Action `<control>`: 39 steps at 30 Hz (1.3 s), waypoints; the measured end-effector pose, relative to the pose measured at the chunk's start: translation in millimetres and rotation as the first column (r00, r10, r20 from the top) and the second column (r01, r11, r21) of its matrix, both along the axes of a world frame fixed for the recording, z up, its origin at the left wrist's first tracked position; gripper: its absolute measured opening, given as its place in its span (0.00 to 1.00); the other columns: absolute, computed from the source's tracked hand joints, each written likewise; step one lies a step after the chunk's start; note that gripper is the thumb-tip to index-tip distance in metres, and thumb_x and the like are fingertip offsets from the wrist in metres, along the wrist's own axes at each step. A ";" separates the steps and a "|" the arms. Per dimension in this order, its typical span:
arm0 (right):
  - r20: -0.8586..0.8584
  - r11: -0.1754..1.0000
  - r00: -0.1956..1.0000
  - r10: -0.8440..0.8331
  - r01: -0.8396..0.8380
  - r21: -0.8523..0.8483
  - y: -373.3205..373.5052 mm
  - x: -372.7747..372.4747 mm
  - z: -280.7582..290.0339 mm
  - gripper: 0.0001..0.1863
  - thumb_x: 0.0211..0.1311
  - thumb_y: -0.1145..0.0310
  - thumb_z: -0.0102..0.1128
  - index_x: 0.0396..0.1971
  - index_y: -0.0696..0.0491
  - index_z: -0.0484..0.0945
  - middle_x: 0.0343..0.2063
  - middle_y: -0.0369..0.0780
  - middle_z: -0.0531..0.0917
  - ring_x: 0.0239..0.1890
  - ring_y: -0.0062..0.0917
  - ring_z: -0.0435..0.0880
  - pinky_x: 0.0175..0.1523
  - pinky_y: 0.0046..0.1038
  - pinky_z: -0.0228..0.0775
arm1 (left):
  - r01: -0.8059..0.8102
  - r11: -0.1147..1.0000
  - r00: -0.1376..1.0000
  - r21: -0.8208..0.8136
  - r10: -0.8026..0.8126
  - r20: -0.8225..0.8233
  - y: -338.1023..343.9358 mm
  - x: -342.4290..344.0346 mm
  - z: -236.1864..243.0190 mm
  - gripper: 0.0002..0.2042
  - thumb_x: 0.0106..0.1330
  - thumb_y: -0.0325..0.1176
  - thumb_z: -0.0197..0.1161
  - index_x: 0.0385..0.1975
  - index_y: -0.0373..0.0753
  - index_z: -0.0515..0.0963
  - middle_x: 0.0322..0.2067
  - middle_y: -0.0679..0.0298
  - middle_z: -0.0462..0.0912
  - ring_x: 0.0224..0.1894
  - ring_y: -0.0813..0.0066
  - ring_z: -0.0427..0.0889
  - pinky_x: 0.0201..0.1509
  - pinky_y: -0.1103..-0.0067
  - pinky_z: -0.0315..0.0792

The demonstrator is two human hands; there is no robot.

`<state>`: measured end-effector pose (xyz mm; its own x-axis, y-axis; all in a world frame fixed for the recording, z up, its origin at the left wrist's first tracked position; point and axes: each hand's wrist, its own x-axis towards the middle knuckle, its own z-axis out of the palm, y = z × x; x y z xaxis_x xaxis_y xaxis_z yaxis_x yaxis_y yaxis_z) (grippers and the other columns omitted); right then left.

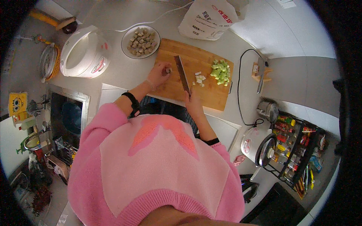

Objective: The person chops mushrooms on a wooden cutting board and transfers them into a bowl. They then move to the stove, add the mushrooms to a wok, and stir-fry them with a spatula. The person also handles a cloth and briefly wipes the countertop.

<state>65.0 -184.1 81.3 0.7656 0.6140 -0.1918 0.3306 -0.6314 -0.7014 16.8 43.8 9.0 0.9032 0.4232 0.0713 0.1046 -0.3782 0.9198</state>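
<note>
My right hand [194,102] grips the handle of a kitchen knife [181,73], whose blade points away from me, edge-on, over the wooden cutting board [171,48]. Near the board's left edge, my left hand [160,75] has its fingers curled around small greyish diced pieces [168,70]; how many is hidden. Right of the blade lies a small group of white diced pieces [199,79]. Farther right is a heap of pale green diced vegetable [220,71]. Beyond the board's left corner stands a white plate [124,46] bearing greyish-purple cubes [141,42].
A white rice cooker body [85,52] stands left, above a sink [71,113]. Behind the board sits a white bag [205,20]. At right are a black cable [238,90], a lidded white cooker [252,145], a steel pot [267,109] and a rack of seasoning bottles [292,147].
</note>
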 end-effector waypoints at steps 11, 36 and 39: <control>-0.081 0.995 0.992 -0.096 0.094 -0.023 -17.0 3.1 -0.1 0.14 0.67 0.64 0.49 0.43 0.59 0.70 0.32 0.57 0.80 0.35 0.54 0.78 0.37 0.48 0.69 | -0.234 0.972 0.926 -0.022 0.215 -0.311 35.5 27.6 66.3 0.13 0.55 0.30 0.65 0.41 0.38 0.79 0.38 0.54 0.79 0.40 0.60 0.78 0.46 0.72 0.72; -0.114 0.998 0.992 -0.054 0.051 -0.028 -9.2 5.3 7.9 0.10 0.65 0.68 0.51 0.37 0.60 0.70 0.31 0.58 0.79 0.35 0.55 0.78 0.36 0.47 0.69 | 0.017 0.750 0.656 0.662 0.491 -0.573 190.8 68.5 12.3 0.20 0.60 0.37 0.60 0.54 0.50 0.70 0.49 0.62 0.77 0.54 0.63 0.74 0.58 0.63 0.65; -0.115 0.998 0.991 -0.069 0.067 -0.013 -11.3 4.7 6.1 0.11 0.66 0.67 0.50 0.38 0.61 0.70 0.30 0.58 0.79 0.34 0.55 0.78 0.36 0.46 0.69 | -0.035 0.769 0.710 0.638 0.468 -0.526 186.0 64.2 17.7 0.21 0.58 0.34 0.63 0.52 0.50 0.70 0.47 0.63 0.78 0.54 0.64 0.73 0.57 0.62 0.64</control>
